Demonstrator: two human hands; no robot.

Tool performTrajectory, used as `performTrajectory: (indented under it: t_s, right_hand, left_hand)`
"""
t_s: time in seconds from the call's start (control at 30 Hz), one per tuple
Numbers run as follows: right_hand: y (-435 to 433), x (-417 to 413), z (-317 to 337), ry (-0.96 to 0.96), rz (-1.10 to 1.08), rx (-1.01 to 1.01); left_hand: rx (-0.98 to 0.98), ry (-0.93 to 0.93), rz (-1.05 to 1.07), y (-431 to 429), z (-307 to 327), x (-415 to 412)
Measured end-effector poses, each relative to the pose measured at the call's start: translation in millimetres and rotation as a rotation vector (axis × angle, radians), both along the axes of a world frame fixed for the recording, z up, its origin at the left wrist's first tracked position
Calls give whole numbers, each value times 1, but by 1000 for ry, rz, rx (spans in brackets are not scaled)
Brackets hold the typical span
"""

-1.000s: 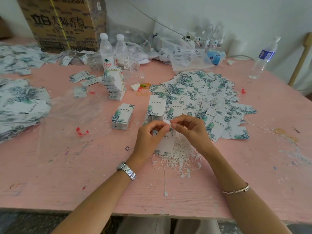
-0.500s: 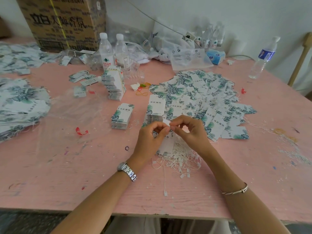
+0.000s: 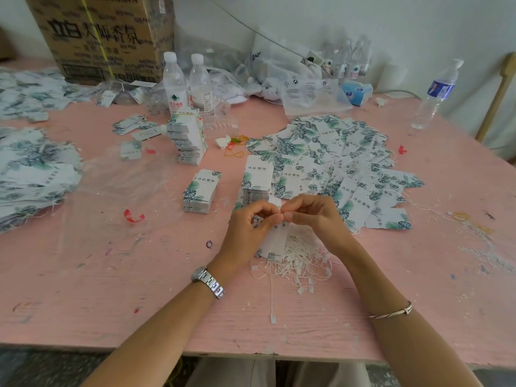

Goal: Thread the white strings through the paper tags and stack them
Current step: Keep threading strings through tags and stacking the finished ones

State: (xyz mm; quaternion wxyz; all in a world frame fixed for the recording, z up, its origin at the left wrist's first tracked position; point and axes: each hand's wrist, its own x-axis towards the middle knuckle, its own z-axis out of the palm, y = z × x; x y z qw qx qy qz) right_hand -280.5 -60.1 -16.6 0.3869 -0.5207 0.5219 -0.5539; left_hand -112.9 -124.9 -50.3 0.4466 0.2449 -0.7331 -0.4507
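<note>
The left hand (image 3: 251, 227) and right hand (image 3: 315, 216) meet fingertip to fingertip, both pinching the top of one tag (image 3: 275, 238), which hangs from the pinch toward 6 o'clock. The strings (image 3: 301, 258) lie at 5 o'clock on the table (image 3: 111, 275) and the stack (image 3: 258, 177) at 12 o'clock.

Tags and strings on the table (image 3: 111, 275), placed around the two hands

The left hand (image 3: 248, 227) and right hand (image 3: 315, 219) pinch a paper tag (image 3: 275, 238) over the string pile (image 3: 296, 261). A tag stack (image 3: 258, 180) stands just behind them, with loose tags (image 3: 335, 163) behind-right and a shorter stack (image 3: 201, 191) behind-left. Water bottles (image 3: 174, 82) and a cardboard box (image 3: 103, 37) are far behind-left.
</note>
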Motion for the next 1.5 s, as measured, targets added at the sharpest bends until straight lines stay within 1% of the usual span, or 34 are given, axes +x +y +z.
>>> performTrajectory:
  t_s: [0.43,0.57,0.7,0.77,0.83,0.9,1.03,1.2,1.3,1.4,1.5]
  right_hand:
    - [2,2,1,16,58,-52]
    - [0,3,-1,-58,41,-52]
    - [-3,2,-1,-168,19,-68]
    - [-3,0,0,-221,3,-74]
    - [-3,-4,1,-294,-4,-93]
    - [-2,-7,3,-376,1,-123]
    - [-3,-11,5,-503,14,-167]
    - [-3,-12,5,-594,0,-193]
    - [-4,-14,5,-647,-85,-184]
    - [-5,-19,3,-612,-261,-150]
    - [-7,-22,-2,-449,-391,-116]
  left_hand:
    - [9,-16,-19,1,1,2]
    - [32,8,22,2,3,0]
    - [-40,51,104,3,8,1]
    - [-87,35,143,3,8,2]
    - [-125,-22,173,2,6,2]
    - [-87,-72,149,3,6,1]
    - [57,-126,54,3,4,1]
    - [222,-104,-86,3,2,1]
    - [264,-76,-99,2,3,2]
    - [295,2,-120,1,6,2]
    - [339,105,-120,1,8,3]
